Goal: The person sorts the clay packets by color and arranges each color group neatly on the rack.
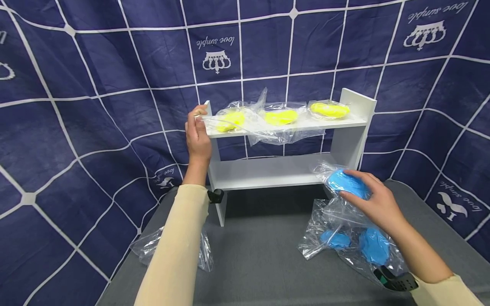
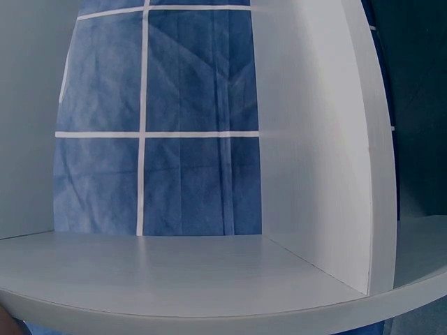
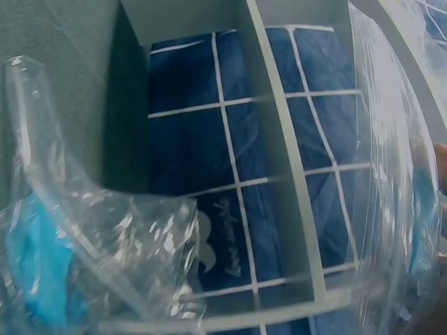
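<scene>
My left hand (image 1: 197,135) grips the left end of a white two-tier shelf (image 1: 268,172), fingers at the top of its side panel. My right hand (image 1: 377,199) holds a flat, rounded blue piece (image 1: 347,183) in a clear plastic bag, pinched between thumb and fingers before the shelf's right end. Below that hand, two more bagged blue pieces (image 1: 374,245) lie on the dark grey surface. In the right wrist view, the held bag (image 3: 391,160) is at the right edge. What the blue material is, I cannot tell.
Three yellow pieces (image 1: 281,117) in clear bags lie along the top board, some plastic hanging over its front edge. Clear plastic (image 1: 206,250) lies on the grey surface (image 1: 260,255) beside the left forearm. A navy checked cloth (image 1: 264,51) hangs behind and at both sides.
</scene>
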A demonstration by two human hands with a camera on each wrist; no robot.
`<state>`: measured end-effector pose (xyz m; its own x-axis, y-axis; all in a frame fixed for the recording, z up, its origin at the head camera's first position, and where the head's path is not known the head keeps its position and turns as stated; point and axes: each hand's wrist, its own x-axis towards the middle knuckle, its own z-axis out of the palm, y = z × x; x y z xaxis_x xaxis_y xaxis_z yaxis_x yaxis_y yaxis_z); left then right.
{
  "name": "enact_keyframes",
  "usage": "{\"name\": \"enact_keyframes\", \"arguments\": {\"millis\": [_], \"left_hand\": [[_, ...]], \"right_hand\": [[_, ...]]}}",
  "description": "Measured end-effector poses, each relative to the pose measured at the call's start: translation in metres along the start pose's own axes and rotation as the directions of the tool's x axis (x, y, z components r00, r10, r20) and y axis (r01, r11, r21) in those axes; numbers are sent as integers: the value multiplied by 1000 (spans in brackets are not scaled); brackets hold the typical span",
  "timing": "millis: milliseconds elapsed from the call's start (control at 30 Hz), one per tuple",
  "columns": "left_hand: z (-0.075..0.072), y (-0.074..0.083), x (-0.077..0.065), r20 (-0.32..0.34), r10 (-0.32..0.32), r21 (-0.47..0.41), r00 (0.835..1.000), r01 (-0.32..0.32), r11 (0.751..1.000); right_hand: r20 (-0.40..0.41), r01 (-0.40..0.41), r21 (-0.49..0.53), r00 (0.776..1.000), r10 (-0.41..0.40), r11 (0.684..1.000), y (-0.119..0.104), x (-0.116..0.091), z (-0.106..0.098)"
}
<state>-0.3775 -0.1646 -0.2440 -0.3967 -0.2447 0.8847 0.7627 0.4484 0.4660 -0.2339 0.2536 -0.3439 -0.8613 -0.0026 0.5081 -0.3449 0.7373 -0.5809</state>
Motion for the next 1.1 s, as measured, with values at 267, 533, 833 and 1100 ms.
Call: {"name": "enact_keyframes", "arguments": {"millis": [267, 533, 833, 1100], "left_hand": [[0, 2, 1, -1, 3, -14, 1000, -3, 1000], [2, 6, 0, -16, 3, -28, 1000, -4, 1000], [-5, 47, -4, -18, 25, -57, 1000, -26, 998], [-3, 47, -5, -26, 35, -46, 999, -37, 998]], "right_hand": [[-14, 34, 19, 999, -34, 999, -15, 35, 17], [-56, 65, -5, 996, -66, 998, -18, 64, 34], [-34, 56, -45, 998, -57, 997, -11, 88, 48], [-15, 19, -84, 1000, -20, 996, 1, 99, 61]]}}
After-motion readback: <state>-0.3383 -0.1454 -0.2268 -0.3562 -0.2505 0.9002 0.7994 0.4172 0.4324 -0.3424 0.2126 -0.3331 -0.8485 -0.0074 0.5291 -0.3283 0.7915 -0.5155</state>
